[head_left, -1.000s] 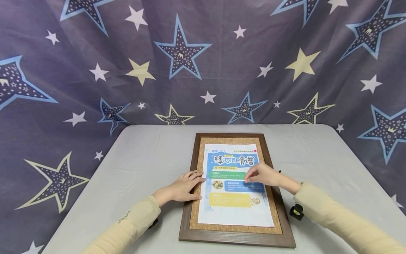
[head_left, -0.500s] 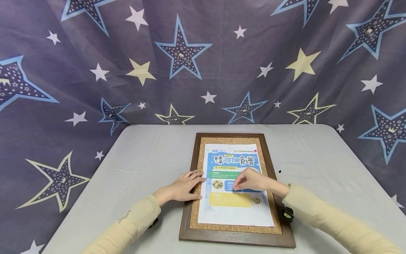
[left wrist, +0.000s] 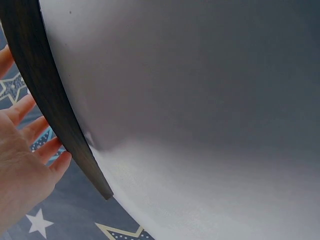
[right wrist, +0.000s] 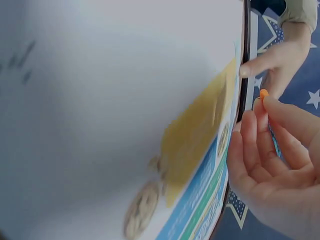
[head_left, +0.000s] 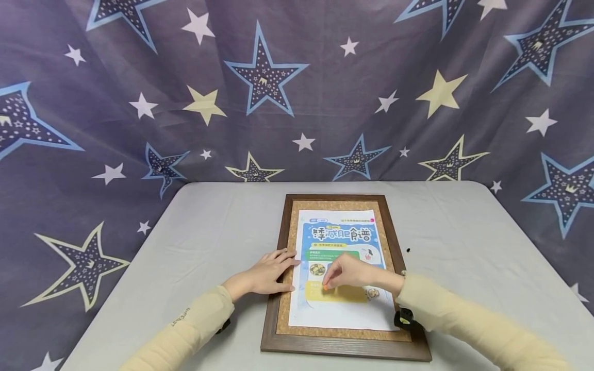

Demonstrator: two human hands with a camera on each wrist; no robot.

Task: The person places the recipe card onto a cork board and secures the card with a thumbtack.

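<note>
A printed poster (head_left: 343, 317) with blue, green and yellow blocks lies on a corkboard (head_left: 350, 334) with a dark wooden frame. My left hand (head_left: 266, 273) rests spread across the board's left frame, fingertips at the poster's left edge; the left wrist view shows its fingers along the frame (left wrist: 55, 95). Between thumb and forefinger my right hand (head_left: 350, 270) pinches a small orange push pin (right wrist: 264, 93). This hand is over the poster's lower middle, near the yellow block, with the pin close over the paper. A pink pin (head_left: 372, 220) sits at the poster's upper right corner.
The board lies on a table with a pale grey cloth (head_left: 223, 226). To the right of the frame there is a tiny black object (head_left: 408, 250). Behind the table hangs a dark curtain (head_left: 297, 51) patterned with stars.
My right hand has moved left and toward me across the poster, from its right edge to its lower middle, still pinching the orange push pin. The left hand stays put.
</note>
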